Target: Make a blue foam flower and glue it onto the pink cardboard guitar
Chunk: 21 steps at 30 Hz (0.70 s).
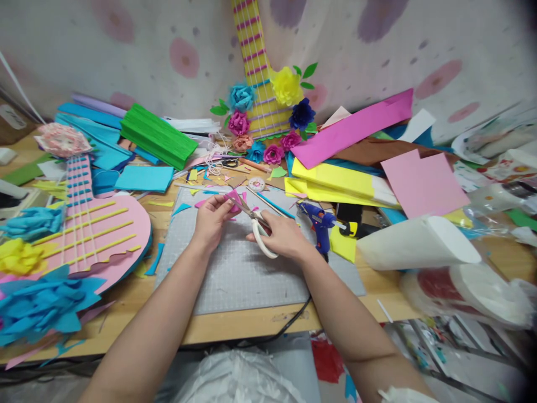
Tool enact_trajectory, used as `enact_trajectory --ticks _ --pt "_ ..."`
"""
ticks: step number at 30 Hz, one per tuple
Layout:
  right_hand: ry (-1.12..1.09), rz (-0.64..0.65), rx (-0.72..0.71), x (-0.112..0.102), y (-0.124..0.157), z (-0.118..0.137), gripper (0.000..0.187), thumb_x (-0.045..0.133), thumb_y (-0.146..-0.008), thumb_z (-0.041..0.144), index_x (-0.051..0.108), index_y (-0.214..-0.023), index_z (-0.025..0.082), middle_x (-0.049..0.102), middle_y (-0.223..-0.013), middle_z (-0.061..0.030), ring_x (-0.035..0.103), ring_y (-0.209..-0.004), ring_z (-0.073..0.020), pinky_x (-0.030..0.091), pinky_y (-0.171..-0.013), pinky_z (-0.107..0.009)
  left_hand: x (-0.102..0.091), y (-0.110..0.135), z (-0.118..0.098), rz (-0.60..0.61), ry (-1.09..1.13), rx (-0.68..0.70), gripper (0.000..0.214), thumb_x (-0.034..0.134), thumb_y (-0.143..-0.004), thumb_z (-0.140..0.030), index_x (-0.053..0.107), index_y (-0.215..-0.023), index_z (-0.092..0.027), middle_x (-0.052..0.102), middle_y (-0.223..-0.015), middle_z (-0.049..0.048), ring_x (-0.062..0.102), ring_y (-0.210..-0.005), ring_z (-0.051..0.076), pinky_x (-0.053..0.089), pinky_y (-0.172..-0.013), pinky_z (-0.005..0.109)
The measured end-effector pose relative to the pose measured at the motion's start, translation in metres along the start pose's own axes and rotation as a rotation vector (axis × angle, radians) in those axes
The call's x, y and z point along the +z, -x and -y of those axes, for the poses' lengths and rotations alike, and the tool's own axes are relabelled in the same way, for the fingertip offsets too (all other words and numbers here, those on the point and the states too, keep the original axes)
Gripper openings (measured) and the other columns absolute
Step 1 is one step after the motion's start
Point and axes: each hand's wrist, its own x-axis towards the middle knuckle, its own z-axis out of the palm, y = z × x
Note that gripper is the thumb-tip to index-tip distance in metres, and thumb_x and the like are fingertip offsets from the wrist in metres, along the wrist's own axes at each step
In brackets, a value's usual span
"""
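Pinched between the fingers of my left hand (pixel 213 220) is a small piece of magenta paper (pixel 237 200). My right hand (pixel 280 234) grips white-handled scissors (pixel 260 238), their blades pointing up and left at the magenta paper. Whether the blades are cutting into it I cannot tell. Both hands are over a grey cutting mat (pixel 247 288). Behind them on the mat lie blue sticks (pixel 274 205) and a roll of tape (pixel 256 183).
A blue glue gun (pixel 319 221) stands right of my hands. At left lies a pink paper guitar (pixel 113 224); a yellow guitar (pixel 255 73) with paper flowers leans at the back. Green crepe paper (pixel 157 135), yellow paper (pixel 335 182) and a white roll (pixel 415 243) lie around the mat.
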Motion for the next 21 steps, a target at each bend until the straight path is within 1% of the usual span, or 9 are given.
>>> enact_trajectory --ticks 6,9,12,17,21 --pt "0.006 -0.031 -0.013 0.004 -0.001 -0.001 0.040 0.049 -0.078 0.059 0.052 -0.081 0.019 0.059 -0.071 -0.0007 0.052 -0.065 -0.0142 0.024 -0.055 -0.023 0.000 -0.001 0.000 0.009 0.036 -0.010 0.030 0.078 -0.050 -0.023 0.057 -0.069 -0.013 0.064 -0.064 -0.0009 0.062 -0.060 0.011 0.053 -0.064 0.025" --pt "-0.016 -0.018 -0.021 0.006 -0.001 -0.001 0.041 0.047 -0.079 0.060 0.052 -0.083 0.020 0.060 -0.072 -0.0005 0.053 -0.065 -0.0143 0.025 -0.056 -0.023 0.000 -0.001 0.000 -0.002 0.079 -0.023 0.028 0.079 -0.051 -0.020 0.058 -0.067 -0.013 0.065 -0.063 -0.0015 0.062 -0.058 0.010 0.054 -0.064 0.025" --pt "-0.031 -0.012 -0.013 0.009 -0.001 0.001 0.042 0.047 -0.079 0.061 0.051 -0.087 0.020 0.061 -0.075 -0.0005 0.054 -0.067 -0.0147 0.027 -0.057 -0.023 0.000 -0.002 0.001 -0.023 0.159 -0.035 0.024 0.077 -0.056 -0.020 0.059 -0.070 -0.014 0.065 -0.064 -0.0022 0.062 -0.059 0.009 0.054 -0.065 0.024" --pt "0.003 -0.067 0.001 0.015 -0.001 0.008 0.044 0.053 -0.075 0.060 0.050 -0.090 0.019 0.063 -0.081 -0.0029 0.056 -0.071 -0.0160 0.027 -0.058 -0.024 -0.001 -0.004 0.007 -0.064 0.349 -0.087 0.010 0.070 -0.068 -0.016 0.060 -0.071 -0.017 0.067 -0.068 -0.0029 0.064 -0.065 0.008 0.051 -0.069 0.019" --pt "0.015 -0.094 -0.006 0.019 -0.002 0.011 0.043 0.049 -0.077 0.061 0.050 -0.090 0.020 0.063 -0.080 -0.0031 0.056 -0.071 -0.0165 0.026 -0.058 -0.025 0.001 -0.001 0.009 -0.052 0.359 -0.094 0.008 0.069 -0.069 -0.015 0.062 -0.074 -0.016 0.068 -0.070 -0.0019 0.064 -0.064 0.008 0.051 -0.067 0.018"
